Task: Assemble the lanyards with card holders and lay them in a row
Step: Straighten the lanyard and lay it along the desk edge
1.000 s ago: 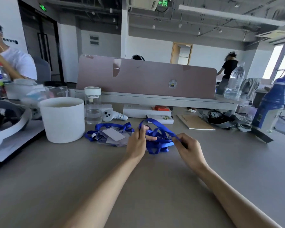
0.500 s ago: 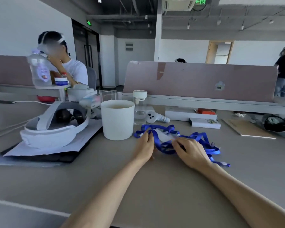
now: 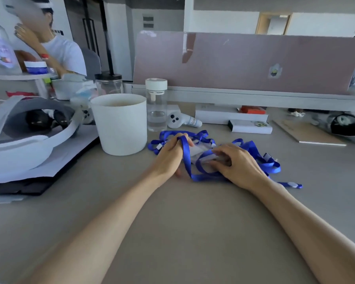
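Reaching forward over the grey desk (image 3: 172, 232), 2 bare forearms meet at a tangle of blue lanyards (image 3: 252, 158) lying near the middle of the desk. The left hand (image 3: 168, 156) has its fingers curled around 1 blue strap (image 3: 186, 152), which loops over the fingers and runs down toward the near side. The right hand (image 3: 238, 162) lies palm down on the pile, fingertips bent onto a clear card holder (image 3: 203, 153) and pinching it; the rest of the holders sit half hidden under straps and hands. A loose strap end (image 3: 291, 184) trails off to the right of the right wrist. Just left of the pile stands a white cup (image 3: 121, 128), with a clear bottle (image 3: 156, 105) behind it and a white controller (image 3: 180, 120) to the right of that. Far left rests a white headset (image 3: 25, 140) on papers. Beyond, a pink divider (image 3: 244, 62) crosses the desk, and another person (image 3: 55, 50) sits at far left.
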The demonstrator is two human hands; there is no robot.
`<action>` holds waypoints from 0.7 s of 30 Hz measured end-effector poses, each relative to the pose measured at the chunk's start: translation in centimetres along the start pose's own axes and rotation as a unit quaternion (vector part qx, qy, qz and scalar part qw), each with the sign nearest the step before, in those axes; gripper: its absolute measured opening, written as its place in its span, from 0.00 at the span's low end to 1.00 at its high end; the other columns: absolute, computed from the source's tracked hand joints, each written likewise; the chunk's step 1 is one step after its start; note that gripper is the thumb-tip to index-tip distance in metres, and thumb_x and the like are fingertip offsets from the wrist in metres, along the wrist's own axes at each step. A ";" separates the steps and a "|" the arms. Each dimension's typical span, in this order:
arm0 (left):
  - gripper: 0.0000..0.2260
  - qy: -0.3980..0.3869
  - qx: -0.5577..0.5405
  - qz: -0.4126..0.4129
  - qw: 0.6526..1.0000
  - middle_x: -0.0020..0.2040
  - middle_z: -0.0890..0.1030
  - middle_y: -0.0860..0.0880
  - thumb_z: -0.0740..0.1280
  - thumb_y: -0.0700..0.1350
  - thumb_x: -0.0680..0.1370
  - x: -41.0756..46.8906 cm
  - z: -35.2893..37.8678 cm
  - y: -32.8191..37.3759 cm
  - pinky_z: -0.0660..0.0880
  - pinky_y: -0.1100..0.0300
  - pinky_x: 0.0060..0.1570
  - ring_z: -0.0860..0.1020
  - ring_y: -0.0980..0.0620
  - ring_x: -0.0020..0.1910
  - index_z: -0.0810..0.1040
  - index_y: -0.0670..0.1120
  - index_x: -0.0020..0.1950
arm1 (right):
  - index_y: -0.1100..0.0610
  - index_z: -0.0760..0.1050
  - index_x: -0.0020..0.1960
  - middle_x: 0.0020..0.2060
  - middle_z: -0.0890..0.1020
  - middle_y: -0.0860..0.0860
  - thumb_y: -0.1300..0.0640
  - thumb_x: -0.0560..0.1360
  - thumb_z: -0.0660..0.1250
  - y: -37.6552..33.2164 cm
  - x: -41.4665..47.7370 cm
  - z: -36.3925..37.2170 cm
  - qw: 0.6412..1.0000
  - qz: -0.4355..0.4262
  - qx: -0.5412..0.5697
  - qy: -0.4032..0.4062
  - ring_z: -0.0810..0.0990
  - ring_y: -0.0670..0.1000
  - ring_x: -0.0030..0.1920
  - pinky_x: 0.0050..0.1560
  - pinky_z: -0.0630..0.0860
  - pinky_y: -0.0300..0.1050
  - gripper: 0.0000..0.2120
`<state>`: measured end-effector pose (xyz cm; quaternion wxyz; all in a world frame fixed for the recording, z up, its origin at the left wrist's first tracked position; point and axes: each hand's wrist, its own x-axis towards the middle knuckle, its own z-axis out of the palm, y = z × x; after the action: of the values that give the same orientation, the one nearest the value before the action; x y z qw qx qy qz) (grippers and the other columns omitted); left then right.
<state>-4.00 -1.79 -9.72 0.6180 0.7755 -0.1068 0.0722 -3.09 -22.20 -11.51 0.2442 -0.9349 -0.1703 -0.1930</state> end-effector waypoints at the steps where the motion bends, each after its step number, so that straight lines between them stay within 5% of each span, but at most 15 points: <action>1: 0.13 -0.002 -0.003 0.004 1.000 0.44 0.77 0.53 0.54 0.47 0.81 0.1 0.0 -0.1 0.72 0.59 0.41 0.76 0.52 0.47 0.77 0.49 0.44 | 0.46 0.72 0.65 0.59 0.76 0.45 0.49 0.75 0.68 0.5 0.0 -0.2 1.000 0.018 -0.006 -0.011 0.76 0.49 0.56 0.54 0.74 0.46 0.19; 5: 0.15 0.000 0.014 0.013 1.000 0.49 0.76 0.62 0.52 0.49 0.82 0.3 0.1 -0.4 0.75 0.49 0.54 0.74 0.57 0.57 0.78 0.58 0.46 | 0.47 0.74 0.66 0.60 0.77 0.47 0.56 0.77 0.63 1.4 0.1 -0.6 0.999 0.025 -0.036 -0.019 0.72 0.53 0.61 0.60 0.71 0.50 0.18; 7: 0.15 0.018 0.043 0.040 0.998 0.48 0.73 0.62 0.51 0.47 0.83 0.2 0.1 -0.2 0.71 0.60 0.57 0.72 0.62 0.52 0.77 0.54 0.50 | 0.50 0.80 0.57 0.52 0.80 0.48 0.58 0.77 0.61 1.6 0.1 -0.6 0.998 0.037 -0.043 -0.009 0.73 0.54 0.56 0.55 0.73 0.53 0.12; 9: 0.14 0.034 0.078 0.079 0.993 0.45 0.71 0.60 0.51 0.42 0.82 0.0 -0.1 0.2 0.66 0.75 0.48 0.72 0.63 0.44 0.77 0.48 0.51 | 0.52 0.81 0.51 0.49 0.81 0.49 0.59 0.77 0.60 2.1 0.1 -0.7 0.996 0.063 -0.056 0.014 0.75 0.55 0.52 0.51 0.74 0.52 0.11; 13: 0.13 0.009 0.090 0.083 0.992 0.30 0.75 0.63 0.52 0.38 0.81 0.0 -0.6 0.1 0.67 0.74 0.33 0.72 0.67 0.32 0.76 0.44 0.48 | 0.54 0.80 0.47 0.49 0.81 0.52 0.58 0.76 0.59 3.2 0.1 -1.4 0.982 0.147 -0.109 0.049 0.74 0.57 0.52 0.51 0.70 0.51 0.11; 17: 0.12 -0.049 0.129 0.095 0.986 0.39 0.78 0.49 0.54 0.40 0.82 -0.2 -0.4 0.1 0.68 0.71 0.36 0.71 0.58 0.34 0.74 0.47 0.44 | 0.53 0.80 0.49 0.50 0.80 0.49 0.56 0.76 0.61 0.4 -0.5 -1.8 0.981 0.095 -0.155 0.067 0.71 0.56 0.55 0.50 0.60 0.49 0.09; 21: 0.10 -0.053 0.103 0.082 0.990 0.47 0.80 0.46 0.55 0.41 0.83 -0.2 -0.6 0.3 0.70 0.67 0.33 0.79 0.45 0.47 0.75 0.47 0.48 | 0.51 0.80 0.52 0.50 0.81 0.45 0.55 0.76 0.63 -3.3 -1.6 -0.9 0.998 -0.004 -0.052 0.044 0.73 0.51 0.56 0.51 0.60 0.46 0.08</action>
<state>-4.28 -1.25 -9.36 0.5200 0.8266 -0.1947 0.0918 -6.07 -20.26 -10.21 0.2012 -0.9363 -0.1532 -0.2438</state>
